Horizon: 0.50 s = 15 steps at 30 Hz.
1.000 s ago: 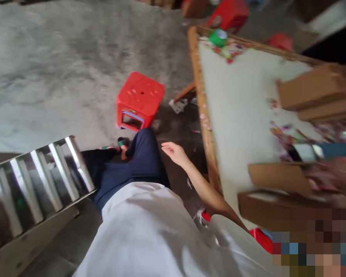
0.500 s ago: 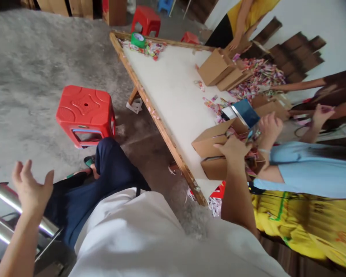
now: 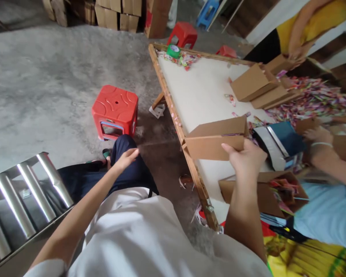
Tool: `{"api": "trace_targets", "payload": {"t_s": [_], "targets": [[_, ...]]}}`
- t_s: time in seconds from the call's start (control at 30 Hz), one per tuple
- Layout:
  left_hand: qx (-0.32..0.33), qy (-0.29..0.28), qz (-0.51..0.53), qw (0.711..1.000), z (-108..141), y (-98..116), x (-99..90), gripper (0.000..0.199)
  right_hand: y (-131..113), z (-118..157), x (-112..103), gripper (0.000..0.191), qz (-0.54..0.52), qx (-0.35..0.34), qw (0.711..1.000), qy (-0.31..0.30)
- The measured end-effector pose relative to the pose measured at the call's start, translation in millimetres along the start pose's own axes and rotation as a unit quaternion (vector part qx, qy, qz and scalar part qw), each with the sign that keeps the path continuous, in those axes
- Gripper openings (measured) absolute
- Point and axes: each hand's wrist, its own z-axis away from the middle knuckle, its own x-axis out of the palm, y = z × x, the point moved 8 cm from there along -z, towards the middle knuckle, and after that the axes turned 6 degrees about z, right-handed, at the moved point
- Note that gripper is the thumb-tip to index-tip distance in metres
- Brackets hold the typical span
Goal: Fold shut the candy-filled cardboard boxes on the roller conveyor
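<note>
My right hand [image 3: 246,156] grips the near end of an open cardboard box [image 3: 212,147], lifted at the edge of the white table [image 3: 210,92]. Its thumb lies on the box's side. My left hand [image 3: 127,157] is over my knee, its fingers stretched out and nothing in it. A second box [image 3: 242,190], holding colourful packets [image 3: 284,188], sits on the table just below the held one. Beyond the held box lies a blue and white object [image 3: 276,142]. What the held box contains is mostly hidden.
A red stool [image 3: 115,109] stands left of the table. Steel rollers [image 3: 29,196] are at lower left. Green tape [image 3: 173,51] and packets lie at the table's far corner. More boxes [image 3: 253,82] and a packet heap [image 3: 317,96] are at right. Co-workers' hands are nearby.
My right hand has drawn one box leftward, away from the box beside it. My left hand has moved right from the rollers to above my knee. The view has shifted left.
</note>
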Motion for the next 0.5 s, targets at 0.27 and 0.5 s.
{"api": "trace_targets", "payload": {"t_s": [0.27, 0.5], "targets": [[-0.123, -0.141, 0.37, 0.91, -10.0, 19.0, 74.9, 0.085, -195.9, 137.2, -19.7, 0.024, -0.087, -0.501, 0.858, -0.076], [0.086, 0.273, 0.409, 0.867, 112.5, 7.1, -178.0, 0.071, -329.3, 266.4, 22.7, 0.023, -0.212, -0.768, 0.596, -0.097]]}}
